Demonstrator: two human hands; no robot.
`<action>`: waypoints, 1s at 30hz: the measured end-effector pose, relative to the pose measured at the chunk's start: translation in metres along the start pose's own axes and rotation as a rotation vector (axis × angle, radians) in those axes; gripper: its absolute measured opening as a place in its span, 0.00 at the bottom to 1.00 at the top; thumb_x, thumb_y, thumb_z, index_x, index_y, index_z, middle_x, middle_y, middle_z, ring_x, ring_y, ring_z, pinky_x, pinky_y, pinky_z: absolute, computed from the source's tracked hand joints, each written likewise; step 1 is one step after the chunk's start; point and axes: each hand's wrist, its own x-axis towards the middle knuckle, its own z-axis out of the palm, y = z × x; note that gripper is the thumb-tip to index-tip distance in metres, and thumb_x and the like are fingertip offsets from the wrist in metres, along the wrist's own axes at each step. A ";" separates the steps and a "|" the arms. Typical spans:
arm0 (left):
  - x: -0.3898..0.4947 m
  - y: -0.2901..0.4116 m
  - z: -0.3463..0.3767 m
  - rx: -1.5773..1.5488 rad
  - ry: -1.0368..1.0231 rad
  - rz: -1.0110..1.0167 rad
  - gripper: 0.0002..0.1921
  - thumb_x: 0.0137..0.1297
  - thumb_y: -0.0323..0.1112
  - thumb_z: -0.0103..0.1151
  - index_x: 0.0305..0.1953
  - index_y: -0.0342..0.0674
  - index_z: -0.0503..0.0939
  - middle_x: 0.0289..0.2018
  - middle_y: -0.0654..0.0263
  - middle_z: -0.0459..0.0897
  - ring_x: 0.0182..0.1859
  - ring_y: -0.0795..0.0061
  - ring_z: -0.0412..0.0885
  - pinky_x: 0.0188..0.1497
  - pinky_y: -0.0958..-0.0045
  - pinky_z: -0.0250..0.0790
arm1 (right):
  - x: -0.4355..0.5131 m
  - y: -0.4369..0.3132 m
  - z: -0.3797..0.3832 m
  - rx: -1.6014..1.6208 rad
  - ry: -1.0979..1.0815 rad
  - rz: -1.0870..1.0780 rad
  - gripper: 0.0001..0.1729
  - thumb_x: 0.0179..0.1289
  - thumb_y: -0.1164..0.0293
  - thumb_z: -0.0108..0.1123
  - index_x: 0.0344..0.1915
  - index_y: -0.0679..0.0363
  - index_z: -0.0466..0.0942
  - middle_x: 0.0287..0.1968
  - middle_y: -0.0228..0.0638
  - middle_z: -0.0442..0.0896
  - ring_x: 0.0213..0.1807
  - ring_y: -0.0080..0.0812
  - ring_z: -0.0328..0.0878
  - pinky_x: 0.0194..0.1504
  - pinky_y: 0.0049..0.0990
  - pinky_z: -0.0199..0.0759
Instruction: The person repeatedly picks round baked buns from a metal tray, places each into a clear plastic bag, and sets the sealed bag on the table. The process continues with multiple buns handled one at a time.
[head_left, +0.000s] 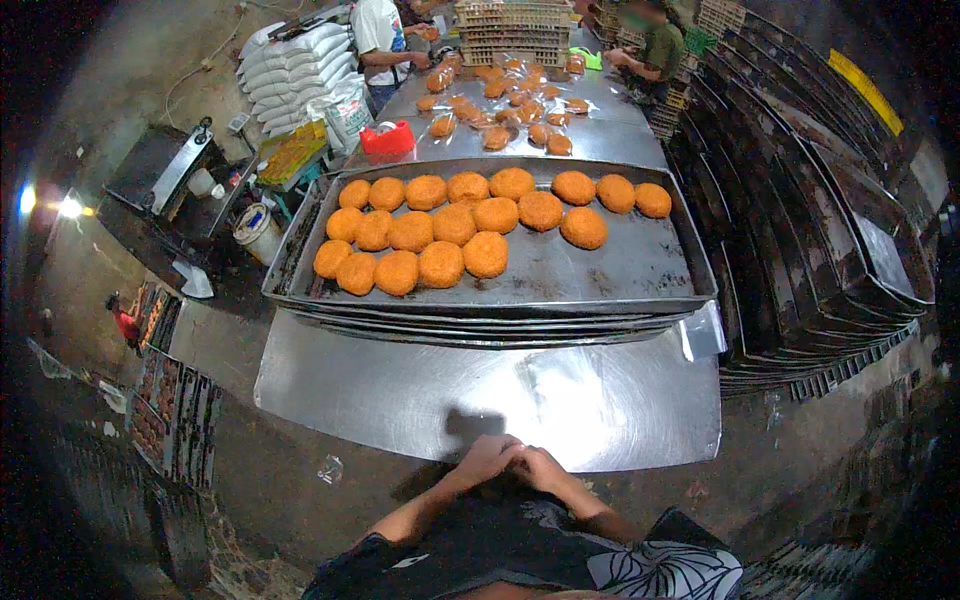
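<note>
My left hand (486, 457) and my right hand (541, 470) meet close to my body, at the front edge of a steel table (360, 390). Their fingers touch, and I cannot tell whether anything is between them. Beyond them, a dark metal baking tray (600, 274) rests on top of a stack of similar trays (480, 330). Several round, orange-brown crumb-coated buns (441, 264) lie in it in uneven rows, mostly towards the left and back. Neither hand touches the tray or the buns.
Wrapped buns (495, 138) lie behind the tray, near a red tape dispenser (387, 139) and stacked plastic crates (514, 30). Two people (384, 45) work at the far end. Dark trays (795, 225) stand stacked at right; white sacks (296, 71) are piled back left.
</note>
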 end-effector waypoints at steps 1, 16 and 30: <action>0.003 -0.003 0.001 -0.060 0.024 -0.005 0.18 0.59 0.46 0.52 0.40 0.35 0.77 0.32 0.56 0.81 0.34 0.65 0.79 0.40 0.68 0.70 | -0.007 -0.001 0.001 -0.023 0.005 0.045 0.05 0.55 0.77 0.53 0.33 0.61 0.75 0.31 0.41 0.77 0.31 0.37 0.76 0.33 0.32 0.68; 0.013 0.080 -0.075 -0.286 0.381 0.480 0.11 0.54 0.28 0.58 0.41 0.40 0.76 0.32 0.64 0.77 0.37 0.70 0.75 0.40 0.74 0.68 | 0.093 -0.074 -0.066 1.326 0.483 0.174 0.34 0.59 0.53 0.54 0.61 0.53 0.57 0.48 0.37 0.74 0.51 0.32 0.71 0.48 0.25 0.71; -0.020 -0.045 -0.227 -1.509 0.836 0.219 0.15 0.65 0.34 0.47 0.52 0.39 0.66 0.41 0.65 0.72 0.49 0.70 0.71 0.49 0.62 0.67 | 0.301 -0.070 -0.126 -1.061 0.324 -0.037 0.30 0.52 0.66 0.57 0.57 0.58 0.64 0.60 0.47 0.61 0.61 0.48 0.58 0.60 0.38 0.55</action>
